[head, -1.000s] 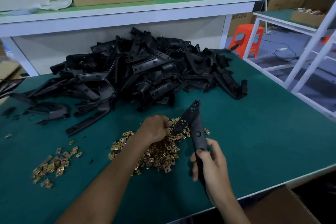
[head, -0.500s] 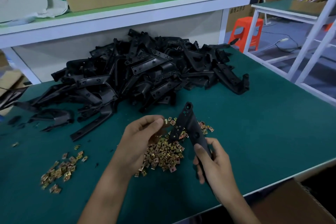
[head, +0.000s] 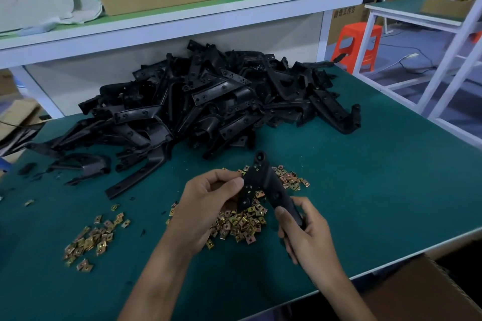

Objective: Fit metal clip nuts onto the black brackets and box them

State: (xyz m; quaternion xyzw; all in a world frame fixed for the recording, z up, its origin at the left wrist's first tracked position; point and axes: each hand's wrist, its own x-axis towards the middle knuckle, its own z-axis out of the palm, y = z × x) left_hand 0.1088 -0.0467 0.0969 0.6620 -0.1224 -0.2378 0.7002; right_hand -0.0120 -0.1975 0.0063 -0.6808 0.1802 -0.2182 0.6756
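My right hand [head: 305,232] grips the lower end of a black bracket [head: 263,180] that stands tilted above a heap of brass-coloured clip nuts [head: 242,224]. My left hand [head: 208,203] has its fingers curled, thumb and fingertips pressed against the bracket's left arm. A clip nut between those fingertips cannot be made out. A large pile of black brackets [head: 198,104] lies at the back of the green table [head: 378,185].
A smaller scatter of clip nuts [head: 91,240] lies to the left. A brown cardboard box [head: 427,292] sits below the table's near right edge. Behind runs a white shelf [head: 182,21] bearing a carton, a bottle and cloth. An orange stool [head: 357,44] stands at right.
My left hand has lifted out of the clip-nut heap and come up to the bracket's left arm. The right hand has kept the bracket, tilting it slightly.
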